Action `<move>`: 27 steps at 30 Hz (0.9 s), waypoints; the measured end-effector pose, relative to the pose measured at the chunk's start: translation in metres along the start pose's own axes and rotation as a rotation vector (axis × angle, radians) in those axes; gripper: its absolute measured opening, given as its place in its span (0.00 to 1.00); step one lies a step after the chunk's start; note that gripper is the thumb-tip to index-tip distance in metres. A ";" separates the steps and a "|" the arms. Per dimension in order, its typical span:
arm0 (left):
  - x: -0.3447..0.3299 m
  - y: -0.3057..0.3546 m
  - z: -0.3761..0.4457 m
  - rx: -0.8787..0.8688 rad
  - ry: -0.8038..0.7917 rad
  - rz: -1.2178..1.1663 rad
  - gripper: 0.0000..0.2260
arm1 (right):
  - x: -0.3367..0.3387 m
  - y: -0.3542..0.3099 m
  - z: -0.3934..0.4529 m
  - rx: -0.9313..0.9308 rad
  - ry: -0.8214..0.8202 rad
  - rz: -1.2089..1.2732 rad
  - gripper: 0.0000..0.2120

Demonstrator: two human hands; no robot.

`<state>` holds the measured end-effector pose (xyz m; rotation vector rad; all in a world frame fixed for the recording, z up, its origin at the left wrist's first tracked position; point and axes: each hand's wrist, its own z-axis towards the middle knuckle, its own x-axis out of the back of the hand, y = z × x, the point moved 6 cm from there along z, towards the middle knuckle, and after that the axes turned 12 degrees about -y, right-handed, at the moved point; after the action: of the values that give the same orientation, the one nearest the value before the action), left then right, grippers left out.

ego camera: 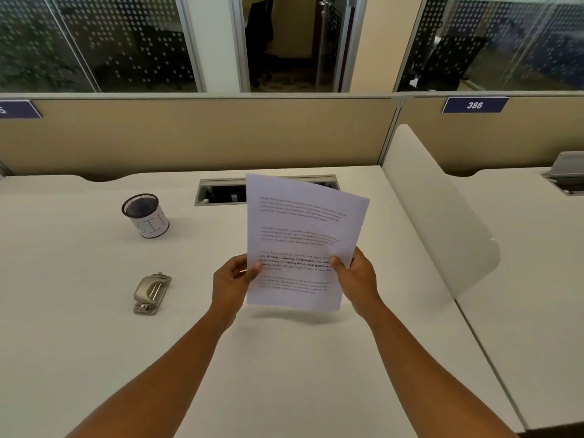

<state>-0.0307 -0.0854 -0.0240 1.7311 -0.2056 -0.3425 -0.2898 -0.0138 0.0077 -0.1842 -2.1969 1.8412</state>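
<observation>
So, going from the left: a black mesh cup with a white "BIN" label stands on the pale desk, and nearer the person there's a metal hole punch lying flat. Both are well apart from the hands. The left hand pinches the left edge of the printed sheets, thumb on the front and fingers curled behind. The paper is held up off the desk at about its middle, tilted toward the camera. It looks like more than one page, fanned a bit at the top. It covers part of the open cable slot at the back of the desk. The right hand grips the right edge the same way, thumb over the text. Further right a white rounded divider walls off the next desk, with a "386" tag on the partition behind.
</observation>
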 end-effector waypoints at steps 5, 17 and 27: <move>0.006 -0.010 -0.006 0.042 0.033 -0.091 0.12 | 0.006 0.005 0.001 -0.054 0.046 0.359 0.16; -0.032 0.002 0.002 0.023 -0.180 -0.208 0.12 | -0.022 0.015 -0.001 -0.093 -0.213 0.750 0.22; 0.003 0.009 0.009 -0.020 -0.060 0.047 0.08 | 0.036 0.050 -0.009 -0.113 0.096 0.657 0.25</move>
<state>-0.0303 -0.0964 -0.0171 1.6949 -0.2850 -0.3618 -0.3259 0.0135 -0.0355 -1.1057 -2.3427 1.9342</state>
